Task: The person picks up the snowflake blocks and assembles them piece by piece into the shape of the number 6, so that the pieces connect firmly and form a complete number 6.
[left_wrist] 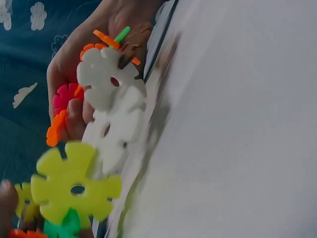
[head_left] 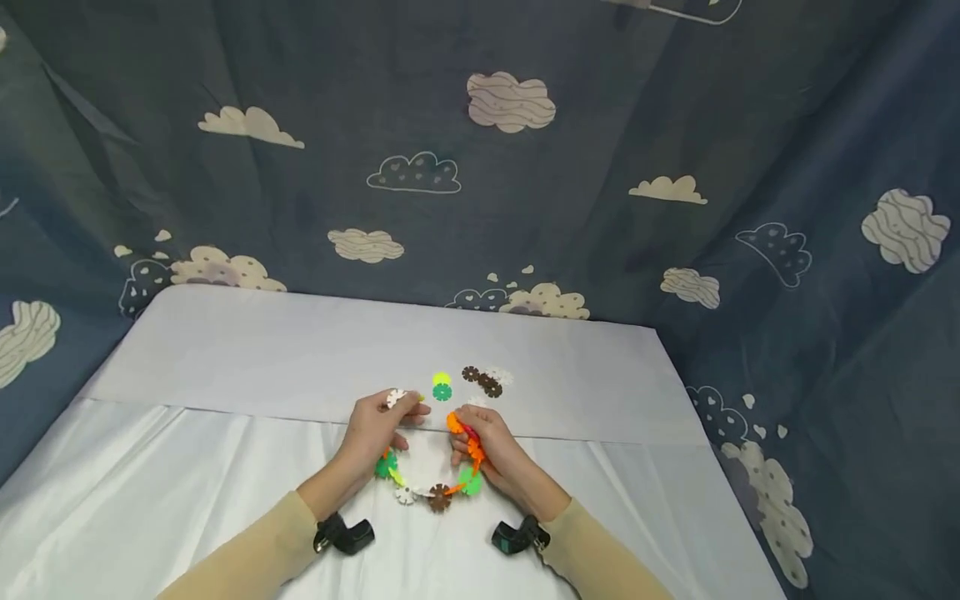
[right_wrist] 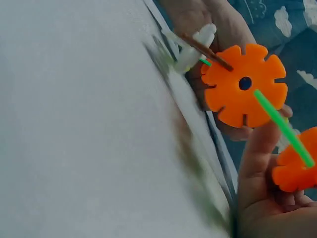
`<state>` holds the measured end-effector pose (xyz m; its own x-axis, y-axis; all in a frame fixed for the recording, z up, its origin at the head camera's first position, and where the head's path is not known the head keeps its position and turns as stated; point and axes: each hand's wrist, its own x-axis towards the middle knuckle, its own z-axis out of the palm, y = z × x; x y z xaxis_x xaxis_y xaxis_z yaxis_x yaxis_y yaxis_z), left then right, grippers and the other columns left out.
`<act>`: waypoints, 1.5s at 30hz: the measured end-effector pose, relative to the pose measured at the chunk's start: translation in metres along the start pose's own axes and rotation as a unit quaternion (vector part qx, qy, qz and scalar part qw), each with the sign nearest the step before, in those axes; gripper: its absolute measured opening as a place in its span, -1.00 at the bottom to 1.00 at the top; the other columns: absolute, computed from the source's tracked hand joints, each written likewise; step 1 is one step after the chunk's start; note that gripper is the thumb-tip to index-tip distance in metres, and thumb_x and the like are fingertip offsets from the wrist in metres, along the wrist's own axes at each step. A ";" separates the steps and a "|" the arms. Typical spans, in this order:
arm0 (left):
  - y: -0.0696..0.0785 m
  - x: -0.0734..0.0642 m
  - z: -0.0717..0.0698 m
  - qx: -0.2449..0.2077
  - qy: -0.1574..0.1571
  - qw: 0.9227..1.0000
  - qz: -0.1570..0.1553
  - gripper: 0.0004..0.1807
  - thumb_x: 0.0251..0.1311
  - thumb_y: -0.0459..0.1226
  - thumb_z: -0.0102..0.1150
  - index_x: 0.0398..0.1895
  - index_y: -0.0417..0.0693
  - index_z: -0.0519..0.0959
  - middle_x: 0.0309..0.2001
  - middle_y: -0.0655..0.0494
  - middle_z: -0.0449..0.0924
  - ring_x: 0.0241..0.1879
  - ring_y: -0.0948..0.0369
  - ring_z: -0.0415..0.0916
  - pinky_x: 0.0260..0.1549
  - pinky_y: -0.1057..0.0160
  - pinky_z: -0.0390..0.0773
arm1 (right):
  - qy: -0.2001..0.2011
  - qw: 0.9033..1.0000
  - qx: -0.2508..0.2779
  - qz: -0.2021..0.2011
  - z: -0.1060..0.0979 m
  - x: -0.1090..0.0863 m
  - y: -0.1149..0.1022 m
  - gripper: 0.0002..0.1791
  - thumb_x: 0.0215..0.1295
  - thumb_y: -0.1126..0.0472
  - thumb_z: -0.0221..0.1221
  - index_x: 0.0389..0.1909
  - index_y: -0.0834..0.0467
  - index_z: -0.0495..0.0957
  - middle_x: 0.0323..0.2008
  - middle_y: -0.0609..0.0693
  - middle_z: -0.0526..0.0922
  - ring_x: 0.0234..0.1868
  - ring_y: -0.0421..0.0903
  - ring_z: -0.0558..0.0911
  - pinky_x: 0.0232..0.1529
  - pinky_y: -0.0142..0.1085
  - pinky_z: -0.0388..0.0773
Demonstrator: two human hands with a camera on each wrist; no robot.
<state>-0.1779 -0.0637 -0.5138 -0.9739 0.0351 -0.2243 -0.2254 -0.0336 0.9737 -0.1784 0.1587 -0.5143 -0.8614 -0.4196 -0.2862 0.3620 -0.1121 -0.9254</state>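
Observation:
A curved chain of slotted plastic flower discs hangs between my two hands, its brown disc point(head_left: 439, 498) lowest. My left hand point(head_left: 373, 429) grips the chain's left end, with a white disc point(head_left: 396, 397) showing above the fingers. On the other side my right hand point(head_left: 497, 442) pinches the right end, near an orange disc point(head_left: 454, 422) and a pink one. Close up in the left wrist view are a yellow disc point(left_wrist: 77, 186) and white discs point(left_wrist: 99, 74). A large orange disc point(right_wrist: 245, 101) joins an edge-on green disc point(right_wrist: 285, 129) in the right wrist view.
Beyond my hands, loose discs lie on the white table: a yellow disc point(head_left: 441, 378), a green disc point(head_left: 442, 392), brown discs point(head_left: 491, 387) and white discs point(head_left: 500, 376). A cloud-patterned dark curtain point(head_left: 420, 100) stands behind the table.

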 end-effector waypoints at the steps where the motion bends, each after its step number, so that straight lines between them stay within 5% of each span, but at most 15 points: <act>1: 0.000 -0.001 -0.001 0.001 -0.029 1.000 -0.001 -0.48 0.50 0.08 0.23 0.17 -0.18 0.68 -0.14 0.05 0.85 -0.54 0.25 0.62 -0.58 0.31 0.65 | -0.003 1.000 -0.005 -0.004 0.002 0.001 0.000 -0.71 0.71 0.17 -0.08 -0.33 0.12 0.38 -0.55 -0.11 0.35 -0.60 -0.25 0.39 -0.49 -0.40 0.67; 4: 0.003 0.001 -0.001 -0.031 -0.090 0.995 0.002 -0.44 0.61 0.09 0.05 0.24 -0.19 0.65 -0.09 0.02 0.82 -0.40 0.24 0.67 -0.59 0.34 0.61 | -0.004 1.000 -0.007 -0.018 0.006 0.005 -0.002 -0.70 0.71 0.12 -0.06 -0.32 0.13 0.36 -0.52 -0.09 0.42 -0.59 -0.23 0.45 -0.46 -0.39 0.66; 8: 0.007 0.009 -0.003 -0.078 -0.184 0.980 -0.003 -0.35 0.71 0.09 -0.23 0.43 -0.25 0.50 0.03 0.04 0.77 -0.23 0.25 0.72 -0.54 0.37 0.62 | -0.001 0.999 -0.010 -0.037 0.004 0.007 -0.004 -0.74 0.70 0.16 -0.07 -0.28 0.14 0.39 -0.47 -0.06 0.52 -0.54 -0.21 0.55 -0.40 -0.39 0.69; 13: 0.008 0.019 -0.013 -0.097 -0.280 0.955 -0.024 -0.39 0.72 -0.02 -0.27 0.58 -0.23 0.33 0.12 0.07 0.69 -0.14 0.27 0.69 -0.45 0.35 0.67 | 0.002 0.999 -0.004 -0.045 0.003 0.007 -0.002 -0.84 0.70 0.17 -0.08 -0.07 0.14 0.43 -0.43 -0.06 0.57 -0.50 -0.21 0.59 -0.39 -0.39 0.70; 16: 0.007 0.025 -0.019 -0.077 -0.309 0.948 -0.028 -0.44 0.72 -0.10 -0.25 0.58 -0.20 0.34 0.08 0.08 0.69 -0.17 0.27 0.67 -0.44 0.34 0.67 | 0.003 0.999 0.002 -0.048 0.004 0.007 0.001 -0.84 0.71 0.15 -0.07 0.04 0.13 0.41 -0.44 -0.04 0.56 -0.52 -0.20 0.57 -0.42 -0.38 0.69; 29: 0.018 0.050 -0.026 0.014 -0.335 0.942 -0.026 -0.50 0.69 -0.10 -0.06 0.50 -0.16 0.48 -0.28 0.10 0.82 -0.53 0.31 0.62 -0.62 0.41 0.53 | -0.032 0.993 -0.049 -0.106 0.006 0.006 0.005 -0.70 0.65 0.20 0.06 0.25 0.20 0.34 -0.48 -0.09 0.65 -0.59 -0.20 0.60 -0.49 -0.39 0.64; 34: 0.025 0.048 -0.023 0.048 -0.327 0.943 -0.034 -0.36 0.69 0.14 -0.21 0.48 -0.06 0.51 -0.47 0.02 0.74 -0.64 0.25 0.48 -0.63 0.38 0.49 | -0.030 0.991 -0.053 -0.119 0.006 0.006 0.006 -0.80 0.63 0.24 0.12 0.14 0.18 0.43 -0.47 -0.09 0.68 -0.59 -0.21 0.61 -0.49 -0.38 0.65; 37: 0.028 0.045 -0.021 0.069 -0.310 0.948 -0.031 -0.26 0.66 0.25 -0.34 0.49 -0.04 0.51 -0.39 -0.01 0.74 -0.59 0.22 0.49 -0.59 0.35 0.53 | -0.015 0.991 -0.044 -0.122 0.006 0.006 0.007 -0.83 0.62 0.27 0.12 0.10 0.22 0.45 -0.43 -0.08 0.71 -0.58 -0.20 0.62 -0.49 -0.38 0.66; 45: 0.040 0.033 -0.022 0.121 -0.268 0.956 0.025 -0.59 0.70 -0.13 -0.15 0.38 -0.13 0.46 -0.39 -0.04 0.72 -0.58 0.19 0.42 -0.50 0.32 0.54 | 0.004 0.994 -0.018 -0.112 0.004 0.007 0.008 -0.82 0.69 0.25 -0.04 0.15 0.21 0.41 -0.35 -0.05 0.70 -0.54 -0.21 0.64 -0.48 -0.37 0.68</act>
<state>-0.2200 -0.0856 -0.4832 -0.8157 0.5475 -0.1867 -0.1029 0.1804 0.9782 -0.1801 0.1514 -0.5229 -0.9222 -0.3797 -0.0736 0.1478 -0.1701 -0.9743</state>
